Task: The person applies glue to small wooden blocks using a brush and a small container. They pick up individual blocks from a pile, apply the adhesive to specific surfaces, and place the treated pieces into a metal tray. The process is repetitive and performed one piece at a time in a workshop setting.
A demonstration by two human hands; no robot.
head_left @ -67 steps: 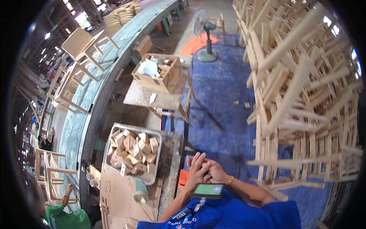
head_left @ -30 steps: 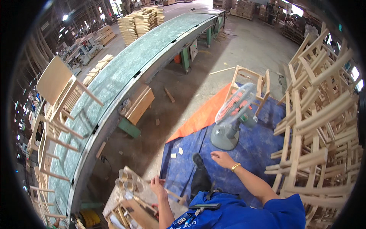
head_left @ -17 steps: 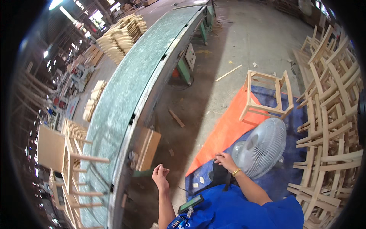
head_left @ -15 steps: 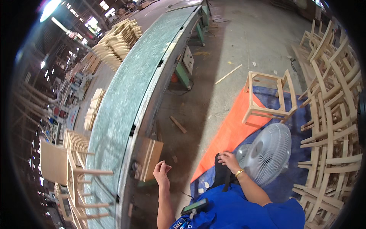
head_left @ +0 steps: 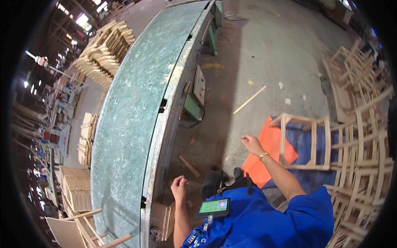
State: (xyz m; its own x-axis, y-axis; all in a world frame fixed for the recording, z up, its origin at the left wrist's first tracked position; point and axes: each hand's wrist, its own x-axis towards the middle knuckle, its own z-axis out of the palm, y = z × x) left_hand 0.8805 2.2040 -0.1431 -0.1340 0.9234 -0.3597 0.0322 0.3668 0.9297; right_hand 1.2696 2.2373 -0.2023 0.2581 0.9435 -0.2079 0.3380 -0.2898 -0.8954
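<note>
The person wears a blue short-sleeved shirt [head_left: 273, 219], a gold wristband [head_left: 263, 155] and a clipped badge [head_left: 213, 207].

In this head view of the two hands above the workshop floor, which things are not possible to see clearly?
- Left hand: fingers curled, so its palm side is hidden; no grip shows.
- Right hand: seen from the back, so whether it holds anything is hidden.
- Feet: covered by the blue shirt.
- Stacked chair frames: cut off by the right rim.
- Wood stacks at left: too small and dark for detail.

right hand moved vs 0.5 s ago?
Yes. The right hand has left the fan, now out of view, and hangs empty over the concrete floor beside the wooden frame.
</note>
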